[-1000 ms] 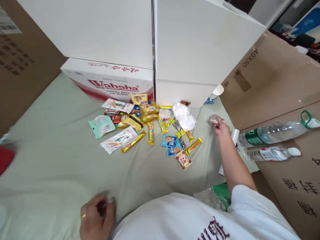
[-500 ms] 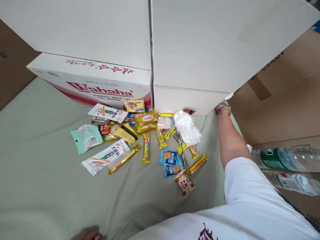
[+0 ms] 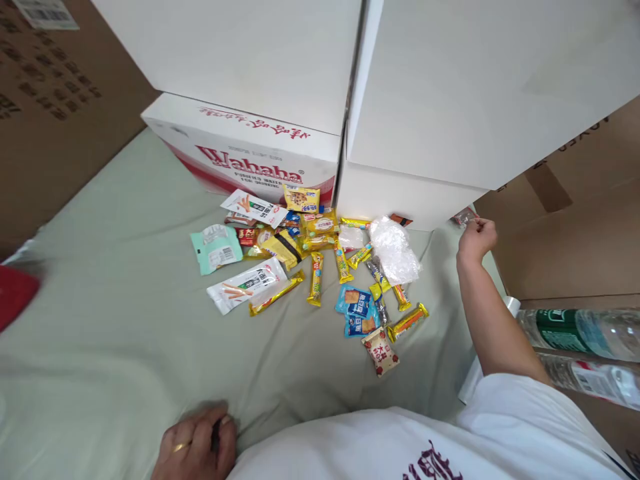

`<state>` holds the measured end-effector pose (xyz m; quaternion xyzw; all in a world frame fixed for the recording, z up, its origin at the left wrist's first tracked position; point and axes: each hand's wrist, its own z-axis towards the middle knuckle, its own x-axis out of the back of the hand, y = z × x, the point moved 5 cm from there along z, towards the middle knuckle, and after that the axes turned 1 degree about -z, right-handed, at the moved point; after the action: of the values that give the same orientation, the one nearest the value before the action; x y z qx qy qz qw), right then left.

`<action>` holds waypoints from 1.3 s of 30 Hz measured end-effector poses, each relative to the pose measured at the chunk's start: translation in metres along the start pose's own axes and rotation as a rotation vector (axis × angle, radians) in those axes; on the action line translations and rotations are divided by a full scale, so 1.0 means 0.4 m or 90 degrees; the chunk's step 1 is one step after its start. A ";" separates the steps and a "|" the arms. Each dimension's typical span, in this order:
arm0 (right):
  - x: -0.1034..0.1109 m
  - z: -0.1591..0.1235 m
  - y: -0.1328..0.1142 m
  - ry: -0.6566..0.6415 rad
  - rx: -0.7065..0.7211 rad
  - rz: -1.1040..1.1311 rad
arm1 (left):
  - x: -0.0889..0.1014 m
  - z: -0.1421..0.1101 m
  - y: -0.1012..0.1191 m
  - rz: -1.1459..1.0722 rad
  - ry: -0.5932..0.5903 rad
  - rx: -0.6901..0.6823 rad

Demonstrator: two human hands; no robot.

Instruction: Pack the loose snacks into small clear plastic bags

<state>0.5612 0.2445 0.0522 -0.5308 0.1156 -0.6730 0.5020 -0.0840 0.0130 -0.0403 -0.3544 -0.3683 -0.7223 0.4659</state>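
My right hand point(image 3: 477, 239) reaches out beside the corner of the white box at the far right. Its thumb and fingertips pinch the edge of a small red packet in clear wrapping point(image 3: 463, 217). Near the bottom left, my left hand point(image 3: 197, 441) rests on the pale green sheet point(image 3: 125, 320) with its fingers curled in; I see nothing held in it. Wrapped snacks lie between the hands: a mint-green bag point(image 3: 216, 249), a white snack packet point(image 3: 247, 285), a yellow bar point(image 3: 316, 279), blue packets point(image 3: 357, 310), a beige packet point(image 3: 381, 351) and crumpled clear plastic point(image 3: 395, 250).
A white Wahaha water box point(image 3: 245, 157) and a plain white box point(image 3: 410, 197) stand behind the snacks, larger white boxes above them. Brown cardboard point(image 3: 590, 227) walls the right side, brown cardboard point(image 3: 65, 127) the left. Plastic bottles point(image 3: 575, 330) lie by my right arm. Something red point(image 3: 15, 293) shows at the left edge.
The view has shifted, so the snacks sit farther right. My right hand has drawn back slightly from the box corner, showing more of its fingers. More of my left hand is in view.
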 end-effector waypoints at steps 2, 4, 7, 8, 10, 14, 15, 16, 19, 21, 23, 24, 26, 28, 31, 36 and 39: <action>0.044 -0.087 -0.093 -0.049 0.180 0.072 | 0.005 0.006 0.011 0.016 0.002 -0.027; 0.059 -0.196 -0.207 -0.196 0.376 0.100 | 0.008 0.010 0.017 0.018 0.003 -0.037; 0.008 -0.399 -0.352 -0.534 0.656 -0.029 | 0.009 0.012 0.024 0.013 0.009 -0.037; -0.020 -0.456 -0.380 -0.606 0.699 -0.116 | 0.011 0.013 0.027 0.008 0.013 -0.037; -0.081 -0.531 -0.416 -0.661 0.688 -0.283 | 0.018 0.014 0.032 -0.013 0.020 -0.034; -0.135 -0.585 -0.453 -0.629 0.614 -0.372 | 0.041 0.017 0.022 -0.143 0.003 0.028; -0.126 -0.589 -0.453 -0.613 0.609 -0.356 | 0.047 0.016 0.016 -0.189 -0.006 0.060; -0.108 -0.594 -0.448 -0.604 0.586 -0.311 | 0.053 0.014 0.009 -0.234 -0.014 0.101; -0.014 -0.634 -0.397 -0.653 0.354 0.041 | 0.060 0.016 0.003 -0.361 -0.050 0.228; 0.054 -0.709 -0.331 -0.738 0.079 0.307 | 0.052 0.034 0.024 -0.463 -0.116 0.283; 0.117 -0.819 -0.266 -0.811 -0.167 0.441 | 0.034 0.072 0.065 -0.573 -0.212 0.306; 0.147 -0.873 -0.238 -0.827 -0.262 0.475 | 0.024 0.096 0.091 -0.623 -0.264 0.304; 0.198 -0.964 -0.199 -0.841 -0.392 0.507 | 0.005 0.153 0.144 -0.705 -0.316 0.273; 0.230 -1.017 -0.181 -0.851 -0.442 0.514 | -0.017 0.207 0.187 -0.758 -0.325 0.260; 0.245 -1.027 -0.179 -0.874 -0.390 0.495 | -0.055 0.263 0.240 -0.802 -0.332 0.219; 0.233 -0.958 -0.181 -0.845 -0.282 0.467 | -0.100 0.277 0.240 -0.866 -0.292 0.293; 0.223 -0.939 -0.171 -0.877 -0.357 0.482 | -0.109 0.250 0.197 -0.903 -0.308 0.437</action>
<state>0.2173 0.0635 -0.0013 -0.8541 0.1166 0.0707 0.5020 0.0202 0.0940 -0.0142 -0.0214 -0.7950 -0.5960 -0.1108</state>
